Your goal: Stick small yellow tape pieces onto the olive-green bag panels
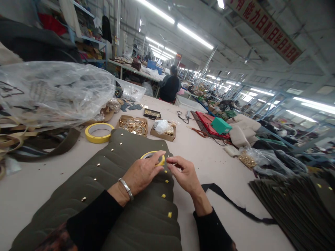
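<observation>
My left hand (145, 173), with a silver bangle at the wrist, grips a thin roll of yellow tape (149, 153) above dark olive fabric panels (136, 205). Just right of the roll, my right hand (183, 169) has its thumb and forefinger pinched together; whatever is between them is too small to make out. Small yellow tape pieces (163, 196) stick along the panels' right edge. Metal studs (98, 165) run down their left side. The panels lie overlapping in a stack on the pale table (209, 160).
A wider yellow tape roll (87, 136) and boxes of metal parts (133, 125) sit beyond the panels. At right are a black strap (235, 205) and a pile of olive pieces (295, 209). Clear plastic bags (57, 94) crowd the left. A seated person (170, 87) is farther back.
</observation>
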{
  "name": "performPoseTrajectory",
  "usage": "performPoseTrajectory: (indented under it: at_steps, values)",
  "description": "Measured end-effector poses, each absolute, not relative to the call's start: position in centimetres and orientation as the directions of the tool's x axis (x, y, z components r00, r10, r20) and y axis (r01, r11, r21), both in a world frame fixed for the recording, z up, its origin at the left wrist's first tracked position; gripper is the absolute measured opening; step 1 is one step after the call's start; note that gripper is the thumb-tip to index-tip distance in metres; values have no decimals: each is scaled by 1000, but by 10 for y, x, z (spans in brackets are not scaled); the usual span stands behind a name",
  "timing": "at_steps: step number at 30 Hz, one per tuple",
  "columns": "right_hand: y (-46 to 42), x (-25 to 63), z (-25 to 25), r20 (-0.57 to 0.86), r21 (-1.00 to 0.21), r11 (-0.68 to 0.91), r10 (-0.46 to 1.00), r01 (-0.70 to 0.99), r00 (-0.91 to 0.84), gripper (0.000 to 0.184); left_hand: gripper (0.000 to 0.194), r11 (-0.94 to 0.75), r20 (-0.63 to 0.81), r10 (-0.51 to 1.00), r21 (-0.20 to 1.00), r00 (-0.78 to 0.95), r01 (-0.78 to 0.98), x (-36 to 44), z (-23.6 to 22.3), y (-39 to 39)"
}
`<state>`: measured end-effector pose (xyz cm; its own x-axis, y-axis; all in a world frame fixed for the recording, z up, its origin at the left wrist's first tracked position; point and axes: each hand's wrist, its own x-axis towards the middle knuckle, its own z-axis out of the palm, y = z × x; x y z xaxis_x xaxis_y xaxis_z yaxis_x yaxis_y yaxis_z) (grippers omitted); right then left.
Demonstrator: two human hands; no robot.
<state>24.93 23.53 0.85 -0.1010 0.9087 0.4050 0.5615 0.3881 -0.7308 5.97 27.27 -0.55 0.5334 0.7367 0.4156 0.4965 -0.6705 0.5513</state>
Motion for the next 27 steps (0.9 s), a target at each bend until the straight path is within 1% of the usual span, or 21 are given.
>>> performPoseTrajectory:
  at_steps: [3, 5, 7, 10, 13, 15, 17, 19, 21, 23, 25, 27]
  values:
    - [232, 241, 11, 484, -606, 490, 852, 627, -198, 15, 45, -679, 407, 728, 538, 552, 499, 60, -7, 272]
    - [232, 238, 8, 507, -540, 508, 833, 671, -222, 14, 42, -696, 404, 711, 520, 576, 495, 60, -8, 272]
    - [233, 237, 3, 532, -488, 503, 819, 713, -214, 15, 35, -713, 399, 693, 505, 600, 487, 60, -9, 272]
    - [233, 235, -3, 577, -427, 485, 796, 764, -183, 16, 22, -731, 388, 671, 488, 632, 477, 60, -8, 272]
    - [233, 232, -5, 582, -419, 458, 798, 784, -155, 16, 17, -723, 372, 683, 463, 629, 512, 61, -6, 272]
    - [232, 229, -5, 558, -465, 419, 823, 780, -109, 15, 17, -712, 367, 699, 444, 614, 544, 62, -6, 273]
    - [231, 226, -4, 501, -577, 346, 865, 740, -14, 14, 18, -705, 368, 707, 423, 603, 569, 65, -5, 273]
    - [234, 224, -4, 368, -762, 230, 923, 605, 113, 12, 20, -701, 374, 713, 403, 593, 589, 69, -4, 273]
    - [240, 225, -6, 183, -915, 82, 957, 394, 225, 11, 20, -696, 382, 718, 387, 582, 605, 73, -3, 271]
    - [249, 232, -9, 48, -971, -28, 949, 236, 311, 12, 20, -694, 389, 719, 373, 576, 615, 75, -3, 269]
    - [259, 243, -14, -5, -980, -80, 925, 183, 379, 14, 22, -692, 391, 721, 360, 572, 626, 76, -3, 269]
    - [268, 256, -18, -45, -981, -115, 920, 158, 390, 16, 23, -685, 386, 727, 348, 568, 640, 75, -6, 271]
